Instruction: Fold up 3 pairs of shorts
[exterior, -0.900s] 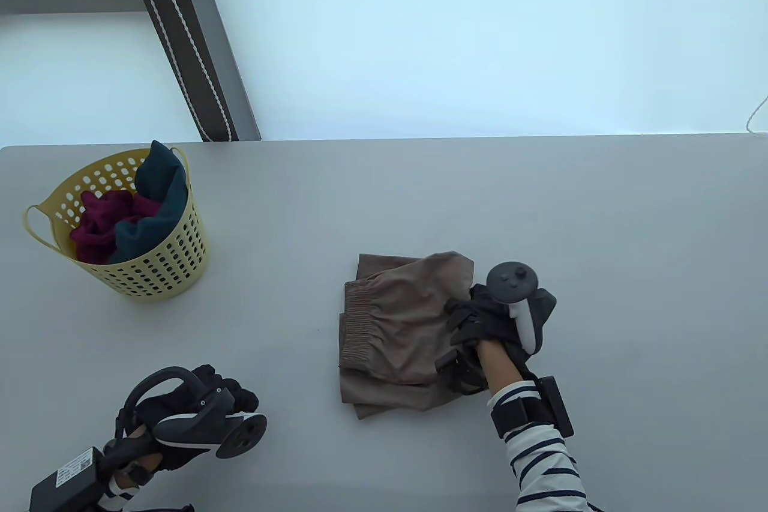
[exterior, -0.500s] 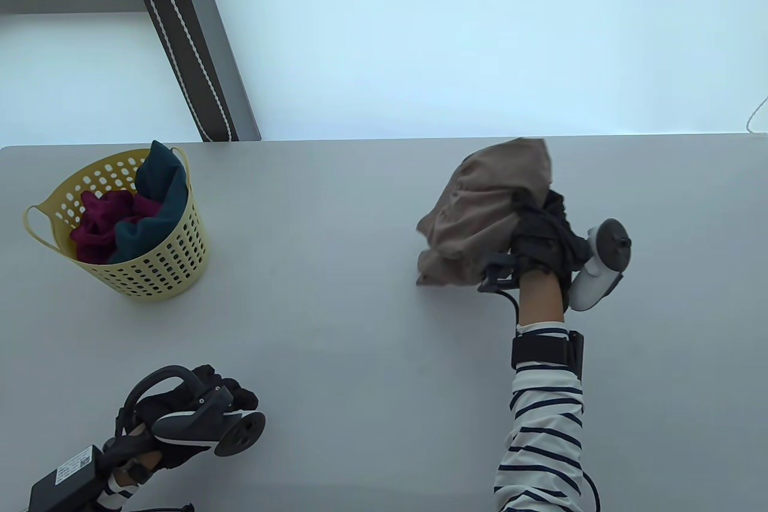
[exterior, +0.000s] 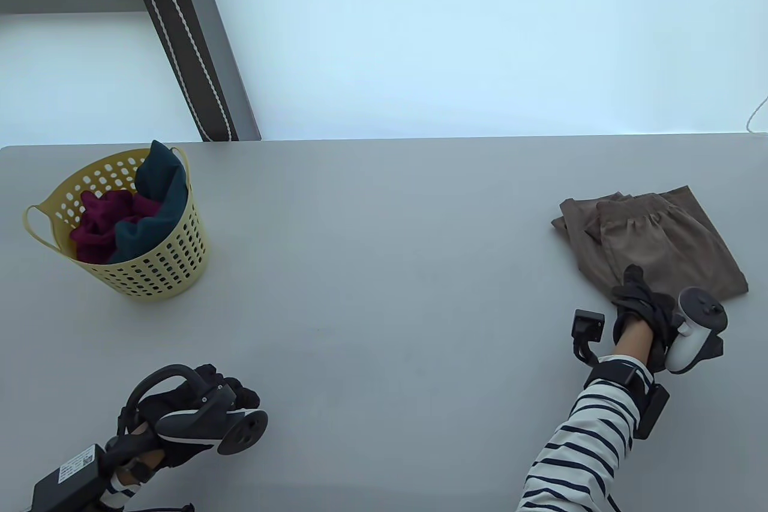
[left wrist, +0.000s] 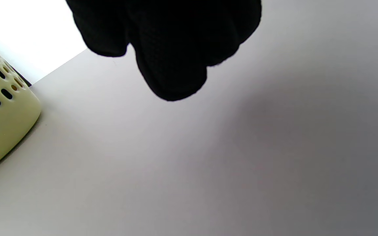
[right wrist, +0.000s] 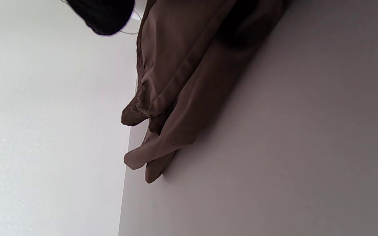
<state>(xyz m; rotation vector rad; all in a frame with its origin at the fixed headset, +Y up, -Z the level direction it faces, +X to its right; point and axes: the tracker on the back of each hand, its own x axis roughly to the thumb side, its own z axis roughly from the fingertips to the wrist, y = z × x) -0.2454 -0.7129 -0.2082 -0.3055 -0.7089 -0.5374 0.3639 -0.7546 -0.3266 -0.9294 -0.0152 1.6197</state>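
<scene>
One folded — brown shorts (exterior: 657,245) flat on tabletop (exterior: 384,296) under right hand (exterior: 645,305), grip unclear — two bundled in basket (exterior: 174,263), left hand (exterior: 198,410) loosely curled, empty.

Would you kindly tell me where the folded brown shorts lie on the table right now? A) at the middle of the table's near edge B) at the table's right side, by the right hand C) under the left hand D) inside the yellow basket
B: the folded brown shorts lie flat at the right side of the table, with the right hand at their near edge, far from the yellow basket.
</scene>
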